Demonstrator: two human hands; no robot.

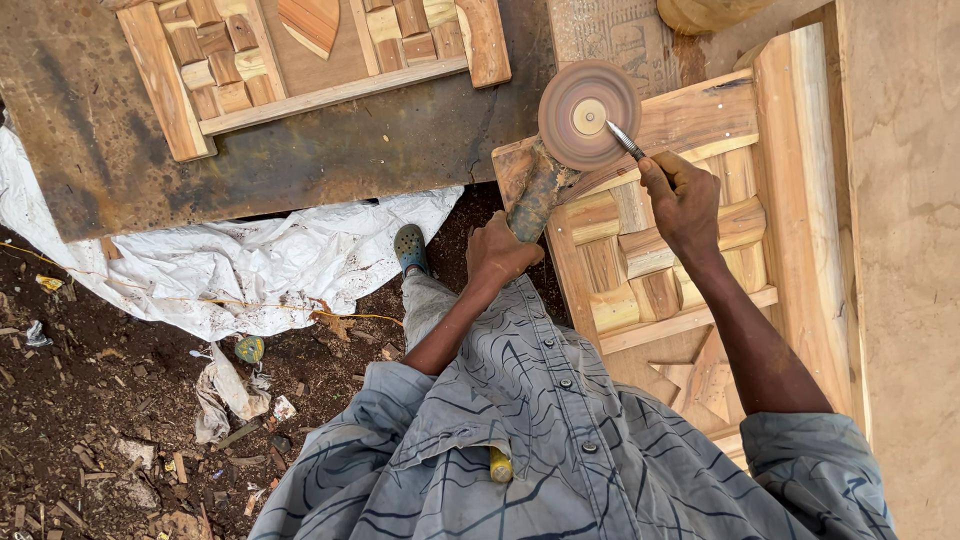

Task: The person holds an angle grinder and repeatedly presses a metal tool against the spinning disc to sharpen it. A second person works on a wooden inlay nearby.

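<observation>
My left hand (497,252) grips the body of an angle grinder (540,193) whose round sanding disc (588,113) faces up. My right hand (683,197) holds a thin metal tool (625,140), its tip set at the centre of the disc. Both hands are over a carved wooden door panel (690,250) lying flat beneath them. The tool's handle end is hidden inside my right fist.
A second carved wooden panel (300,60) lies on a dark board (300,160) at the top left. White plastic sheeting (250,260) is spread over littered soil (100,420). My foot in a green clog (409,247) stands beside the panel. A pale wall (905,250) runs along the right.
</observation>
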